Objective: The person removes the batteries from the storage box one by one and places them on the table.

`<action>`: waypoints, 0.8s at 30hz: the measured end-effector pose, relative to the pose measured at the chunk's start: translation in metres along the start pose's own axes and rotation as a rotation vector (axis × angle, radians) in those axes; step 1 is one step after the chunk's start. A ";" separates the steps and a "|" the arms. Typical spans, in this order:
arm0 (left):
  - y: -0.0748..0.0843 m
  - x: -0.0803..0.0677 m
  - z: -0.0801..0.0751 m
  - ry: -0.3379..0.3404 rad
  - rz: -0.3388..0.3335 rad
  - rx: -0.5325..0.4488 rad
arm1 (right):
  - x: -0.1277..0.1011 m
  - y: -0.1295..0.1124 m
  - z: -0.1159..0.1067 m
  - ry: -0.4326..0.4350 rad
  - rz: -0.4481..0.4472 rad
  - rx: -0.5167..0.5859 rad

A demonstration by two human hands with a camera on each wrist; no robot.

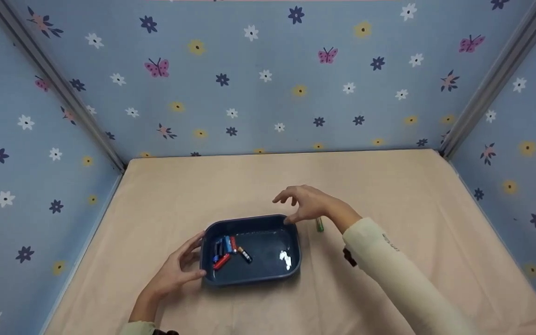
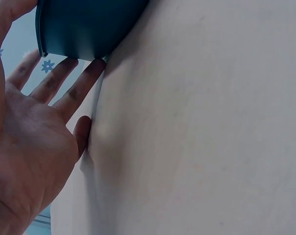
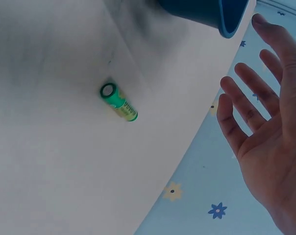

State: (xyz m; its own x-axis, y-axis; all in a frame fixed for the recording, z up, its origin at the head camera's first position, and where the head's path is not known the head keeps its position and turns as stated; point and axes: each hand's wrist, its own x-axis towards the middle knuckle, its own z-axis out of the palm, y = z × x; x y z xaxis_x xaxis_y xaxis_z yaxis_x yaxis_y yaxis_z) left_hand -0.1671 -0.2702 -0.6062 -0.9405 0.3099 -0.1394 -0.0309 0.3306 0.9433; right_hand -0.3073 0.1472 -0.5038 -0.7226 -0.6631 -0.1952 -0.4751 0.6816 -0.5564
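A dark blue plastic tray stands on the cloth-covered table. Grouped in its left half lie several small batteries, among them a red battery, a light blue one and a black one with a copper-coloured end. My left hand touches the tray's left side with spread, fairly straight fingers. Over the tray's back right corner hovers my right hand, fingers loosely bent and nothing between them. A green battery lies on the table right of the tray, partly hidden by the right hand in the head view.
The light beige cloth covers the table and shows slight creases. Blue panels with flowers and butterflies enclose the back and both sides, with grey posts at the back corners.
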 end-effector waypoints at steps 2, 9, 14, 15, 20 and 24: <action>-0.001 0.000 0.000 -0.001 0.005 -0.001 | 0.003 -0.005 0.002 -0.014 -0.005 0.001; 0.001 -0.001 -0.001 -0.015 0.021 -0.031 | 0.015 -0.022 0.005 -0.034 -0.078 -0.024; 0.002 -0.001 -0.001 -0.007 0.028 -0.009 | 0.022 -0.035 0.011 -0.044 -0.103 0.005; 0.002 -0.001 -0.001 -0.008 0.029 -0.010 | 0.024 -0.037 0.012 -0.049 -0.101 0.013; 0.001 -0.001 -0.001 -0.005 0.022 -0.021 | 0.030 -0.050 0.019 -0.070 -0.108 0.020; 0.001 -0.001 -0.001 -0.003 0.018 -0.014 | 0.035 -0.058 0.022 -0.087 -0.124 0.027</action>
State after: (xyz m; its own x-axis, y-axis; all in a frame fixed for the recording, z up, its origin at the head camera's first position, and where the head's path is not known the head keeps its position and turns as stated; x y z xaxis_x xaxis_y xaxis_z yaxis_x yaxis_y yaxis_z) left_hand -0.1665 -0.2706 -0.6047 -0.9400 0.3182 -0.1230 -0.0187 0.3121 0.9499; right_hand -0.2938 0.0779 -0.4959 -0.6124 -0.7669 -0.1919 -0.5439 0.5848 -0.6018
